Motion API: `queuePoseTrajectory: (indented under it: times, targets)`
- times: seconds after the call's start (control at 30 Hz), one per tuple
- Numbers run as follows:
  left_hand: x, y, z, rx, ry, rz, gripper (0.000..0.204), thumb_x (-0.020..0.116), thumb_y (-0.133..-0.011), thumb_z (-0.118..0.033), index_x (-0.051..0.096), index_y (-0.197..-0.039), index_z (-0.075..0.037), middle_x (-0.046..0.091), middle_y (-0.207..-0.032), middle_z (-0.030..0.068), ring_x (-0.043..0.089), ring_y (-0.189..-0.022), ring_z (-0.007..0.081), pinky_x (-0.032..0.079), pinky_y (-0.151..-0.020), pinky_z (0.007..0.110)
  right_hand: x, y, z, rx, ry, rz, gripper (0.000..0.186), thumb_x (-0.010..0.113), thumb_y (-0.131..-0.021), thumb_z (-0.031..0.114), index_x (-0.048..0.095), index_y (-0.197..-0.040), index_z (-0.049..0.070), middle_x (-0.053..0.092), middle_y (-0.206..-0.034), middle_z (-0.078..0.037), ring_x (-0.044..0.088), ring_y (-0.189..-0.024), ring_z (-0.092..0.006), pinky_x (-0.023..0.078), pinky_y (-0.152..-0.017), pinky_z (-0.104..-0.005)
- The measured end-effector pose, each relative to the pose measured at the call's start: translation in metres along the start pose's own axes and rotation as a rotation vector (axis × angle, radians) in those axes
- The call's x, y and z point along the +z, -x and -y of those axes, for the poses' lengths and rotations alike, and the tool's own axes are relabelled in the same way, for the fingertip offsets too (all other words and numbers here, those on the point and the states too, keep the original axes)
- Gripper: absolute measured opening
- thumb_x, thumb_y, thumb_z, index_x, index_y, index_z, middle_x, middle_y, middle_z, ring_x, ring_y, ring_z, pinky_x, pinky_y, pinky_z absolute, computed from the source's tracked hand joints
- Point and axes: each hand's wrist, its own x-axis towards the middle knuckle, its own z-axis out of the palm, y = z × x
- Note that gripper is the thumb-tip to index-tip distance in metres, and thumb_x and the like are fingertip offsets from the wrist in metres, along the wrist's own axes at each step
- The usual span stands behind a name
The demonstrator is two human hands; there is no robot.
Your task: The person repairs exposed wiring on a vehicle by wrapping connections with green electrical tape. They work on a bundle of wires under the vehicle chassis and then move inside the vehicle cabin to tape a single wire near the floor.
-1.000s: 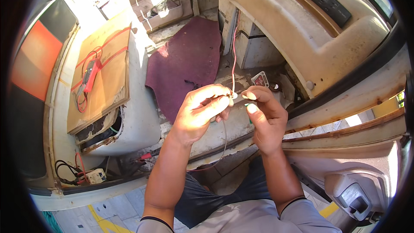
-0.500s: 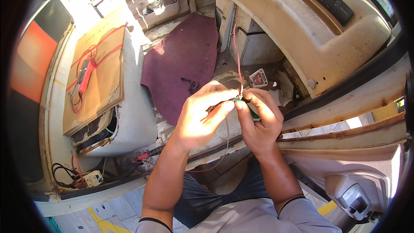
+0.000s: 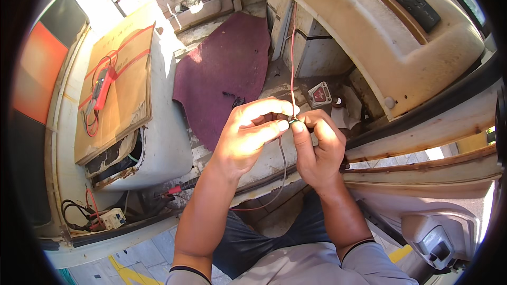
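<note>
A thin red wire [image 3: 292, 63] comes down from the dashboard to the fingertips of both hands, which meet in front of me. My left hand [image 3: 248, 132] is closed in a loose pinch at the wire's lower end, index finger and thumb slightly apart behind the tips. Against it, my right hand [image 3: 321, 148] pinches a small dark-green strip [image 3: 294, 122] at the same spot, its fingers curled. What the strip is cannot be made out, and the fingers mostly cover the join. Below the hands a thin brownish-grey wire [image 3: 284, 166] hangs in a loop.
On the left, a red clamp meter [image 3: 103, 88] lies on strapped cardboard [image 3: 119, 63]. A small white breaker [image 3: 113, 218] with wires sits at lower left. Purple matting [image 3: 222, 74] covers part of the vehicle floor. The beige dashboard [image 3: 364, 37] and open door [image 3: 422, 195] border the right.
The fingers have shifted slightly around the join, the left index finger lifting a little. Less green shows by the right hand. The hanging wire has swung slightly right, and the view has shifted a little.
</note>
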Motion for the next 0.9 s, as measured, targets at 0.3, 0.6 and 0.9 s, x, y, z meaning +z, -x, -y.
queuePoseTrajectory:
  times: [0.3, 0.6, 0.9]
  targets:
    - [0.000, -0.014, 0.010, 0.135, -0.093, 0.072, 0.010, 0.069, -0.091, 0.000, 0.070, -0.100, 0.000, 0.064, -0.094, 0.0020, 0.055, -0.079, 0.0089, 0.042, -0.068, 0.025, -0.011, -0.015, -0.018, 0.939, -1.220, 0.228, 0.017, 0.059, -0.098, 0.013, 0.064, -0.089, 0.000, 0.045, -0.069, 0.002, 0.036, -0.060, -0.0090, 0.029, -0.056, -0.0277]
    - [-0.003, -0.008, -0.002, -0.145, 0.145, 0.001, 0.012, 0.072, -0.092, -0.006, 0.073, -0.103, -0.003, 0.068, -0.088, -0.0007, 0.054, -0.068, 0.0051, 0.038, -0.058, 0.021, -0.007, 0.004, -0.001, 0.078, -0.002, -0.089, 0.017, 0.074, -0.088, -0.001, 0.068, -0.103, -0.004, 0.069, -0.095, -0.013, 0.067, -0.082, -0.0242, 0.053, -0.074, -0.0375]
    - [-0.005, -0.007, -0.001, -0.164, 0.219, -0.011, 0.009, 0.072, -0.092, -0.005, 0.072, -0.101, -0.004, 0.068, -0.086, -0.0008, 0.055, -0.068, 0.0048, 0.039, -0.058, 0.020, -0.004, -0.008, -0.008, -0.353, 0.255, -0.031, 0.033, 0.079, -0.078, -0.009, 0.066, -0.107, -0.002, 0.070, -0.098, -0.017, 0.068, -0.082, -0.0357, 0.054, -0.071, -0.0426]
